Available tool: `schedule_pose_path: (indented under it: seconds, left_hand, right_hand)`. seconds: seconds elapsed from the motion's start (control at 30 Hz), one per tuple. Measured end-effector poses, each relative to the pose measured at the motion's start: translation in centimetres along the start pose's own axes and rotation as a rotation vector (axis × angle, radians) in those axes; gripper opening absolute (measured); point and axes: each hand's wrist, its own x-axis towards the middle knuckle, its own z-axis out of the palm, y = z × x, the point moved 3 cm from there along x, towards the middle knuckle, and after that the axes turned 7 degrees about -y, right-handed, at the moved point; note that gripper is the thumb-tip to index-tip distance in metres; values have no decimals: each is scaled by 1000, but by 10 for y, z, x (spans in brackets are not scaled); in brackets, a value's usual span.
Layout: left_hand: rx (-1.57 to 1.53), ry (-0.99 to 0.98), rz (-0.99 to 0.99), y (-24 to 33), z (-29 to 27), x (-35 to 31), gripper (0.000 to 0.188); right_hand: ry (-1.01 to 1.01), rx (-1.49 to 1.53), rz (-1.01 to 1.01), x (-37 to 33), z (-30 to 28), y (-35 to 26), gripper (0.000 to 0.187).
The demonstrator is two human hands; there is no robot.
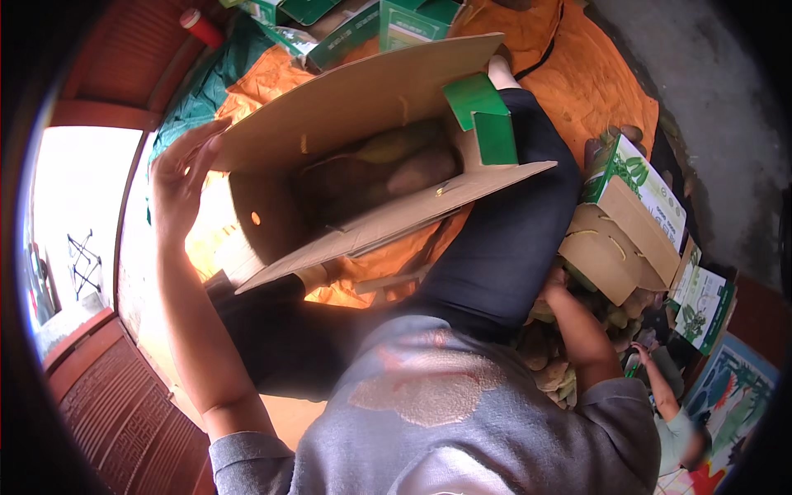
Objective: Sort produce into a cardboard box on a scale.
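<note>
An open cardboard box (338, 227), brown inside with a green corner flap (493, 124), sits tilted in front of me between my legs. Oblong brown and greenish tubers or fruits (421, 172) lie in its shaded bottom; their exact kind is hard to make out. My left hand (183, 169) is at the left end of the raised far flap, with its fingers bent around the edge. Down to the right, beside my thigh, my right hand (554, 282) is at a pile of similar brown produce (540, 351). Its fingers are mostly hidden.
Green-and-white cartons stand on the right (648, 186), with another carton (701, 309) behind. More green cartons (417, 25) lie at the far side on an orange sheet (594, 66). A red can (200, 26) is at upper left. Another person's arm (657, 384) shows at lower right.
</note>
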Motion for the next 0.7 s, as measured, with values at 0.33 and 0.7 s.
schedule_pose_path:
  seconds: [0.33, 0.7]
  left_hand:
    - [97, -11, -13, 14, -11, -13, 23]
    - [345, 7, 163, 8, -4, -10, 21]
  right_hand:
    - [604, 378, 157, -189, -119, 146, 65]
    - [828, -155, -617, -298, -347, -175, 55]
